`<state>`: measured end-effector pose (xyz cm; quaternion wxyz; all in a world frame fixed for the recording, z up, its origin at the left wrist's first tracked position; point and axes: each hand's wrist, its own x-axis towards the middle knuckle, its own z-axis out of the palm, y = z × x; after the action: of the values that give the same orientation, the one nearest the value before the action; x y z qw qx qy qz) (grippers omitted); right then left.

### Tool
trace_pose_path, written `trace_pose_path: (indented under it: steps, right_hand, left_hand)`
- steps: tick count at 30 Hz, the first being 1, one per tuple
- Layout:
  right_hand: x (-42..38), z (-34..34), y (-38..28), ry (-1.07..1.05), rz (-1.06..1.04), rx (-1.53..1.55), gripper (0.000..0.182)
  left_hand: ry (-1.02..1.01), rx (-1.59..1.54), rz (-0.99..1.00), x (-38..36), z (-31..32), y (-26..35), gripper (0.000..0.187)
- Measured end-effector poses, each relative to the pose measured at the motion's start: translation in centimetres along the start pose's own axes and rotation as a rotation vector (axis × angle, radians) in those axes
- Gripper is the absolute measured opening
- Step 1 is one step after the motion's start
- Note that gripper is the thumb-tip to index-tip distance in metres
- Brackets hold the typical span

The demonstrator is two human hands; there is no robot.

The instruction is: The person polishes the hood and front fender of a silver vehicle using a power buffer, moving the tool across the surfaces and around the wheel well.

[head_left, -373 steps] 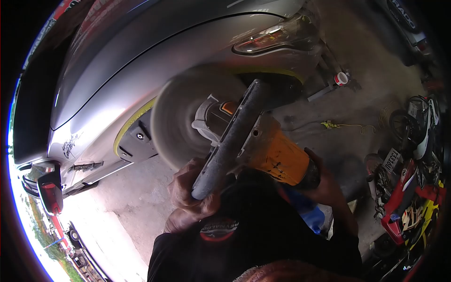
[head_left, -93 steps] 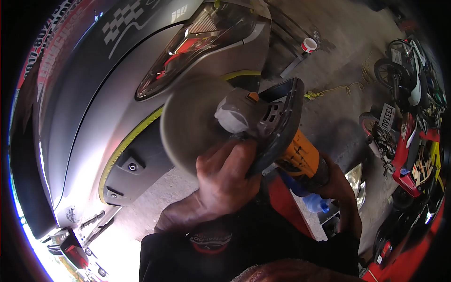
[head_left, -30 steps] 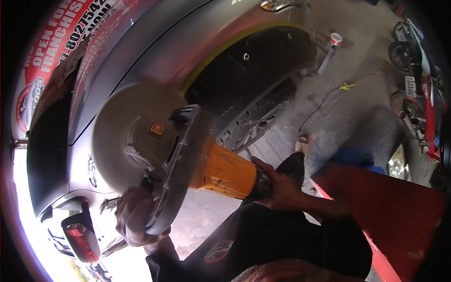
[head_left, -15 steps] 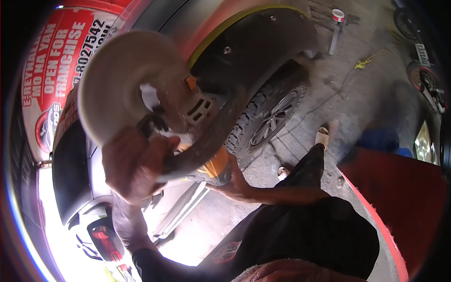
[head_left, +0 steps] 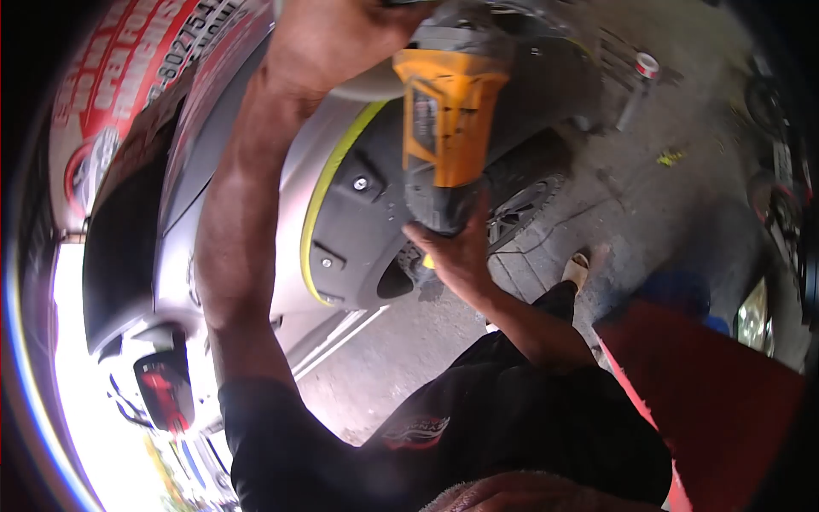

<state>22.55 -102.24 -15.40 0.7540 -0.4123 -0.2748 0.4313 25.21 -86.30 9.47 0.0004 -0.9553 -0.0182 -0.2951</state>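
An orange and black power polisher is held upright in front of the car's wheel arch, its head at the top of the view. My left hand is closed at the polisher's head end; the grip under the fingers is partly cut off by the frame edge. My right hand wraps around the black rear end of the tool. Only a pale edge of the round pad shows, close to the car's fender. A yellow-green strip edges the black wheel-arch trim, which carries several bolts.
The car's tyre and wheel stand below the arch. A side mirror juts out at lower left. A red panel lies to the right, near a blue object. A roll of tape and motorcycles are farther off.
The polisher has swung up and to the right, away from my body. Its pad, which showed broadly before, is now mostly hidden. Both hands still hold the tool.
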Motion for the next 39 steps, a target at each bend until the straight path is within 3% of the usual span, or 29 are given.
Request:
trace_pose_path:
  steps: [4, 6, 15, 16, 20, 21, 23, 27, 30, 32, 36, 39]
  right_hand:
    - [-3.3, -0.6, 0.6, -0.108, -0.086, -0.151, 0.092]
    - [-6.0, -0.5, 0.4, -0.185, -0.041, -0.247, 0.091]
    - [-15.1, 3.0, 2.6, -0.474, 0.135, -0.354, 0.097]
    - [-15.5, 3.5, 2.0, -0.531, 0.235, -0.354, 0.099]
    - [-17.0, 4.9, 2.2, -0.695, 0.083, -0.524, 0.100]
    - [-17.2, 5.6, 1.9, -0.701, 0.025, -0.544, 0.100]
    - [-17.9, 6.4, 1.9, -0.743, -0.011, -0.571, 0.100]
    - [-18.0, 7.9, 1.2, -0.821, -0.033, -0.605, 0.100]
    - [-17.8, 7.9, -0.6, -0.792, -0.075, -0.662, 0.100]
    - [-17.2, 7.5, -2.1, -0.767, -0.025, -0.688, 0.100]
    - [-15.1, 5.5, -6.1, -0.652, 0.156, -0.741, 0.099]
    - [-13.4, 3.0, -7.8, -0.557, 0.095, -0.775, 0.100]
  left_hand:
    - [0.080, 0.136, -0.088, -5.6, -3.8, 3.1, 0.016]
    - [0.092, 0.203, -0.142, -10.2, -6.1, 4.6, 0.027]
    - [0.429, 0.324, -0.364, -28.8, -13.3, 13.7, 0.019]
    - [0.486, 0.296, -0.417, -30.6, -13.9, 14.5, 0.019]
    - [0.727, 0.433, -0.595, -37.1, -15.5, 17.6, 0.019]
    - [0.698, 0.614, -0.578, -39.2, -16.5, 17.8, 0.018]
    - [0.793, 0.613, -0.680, -41.9, -17.2, 19.5, 0.020]
    - [0.845, 0.739, -0.709, -43.9, -18.7, 20.3, 0.025]
    - [0.904, 0.642, -0.711, -42.5, -18.5, 19.9, 0.027]
    - [0.851, 0.626, -0.626, -40.7, -18.4, 19.1, 0.026]
    - [0.797, 0.441, -0.645, -35.2, -16.4, 17.2, 0.021]
    - [0.808, 0.256, -0.612, -31.0, -14.0, 15.0, 0.019]
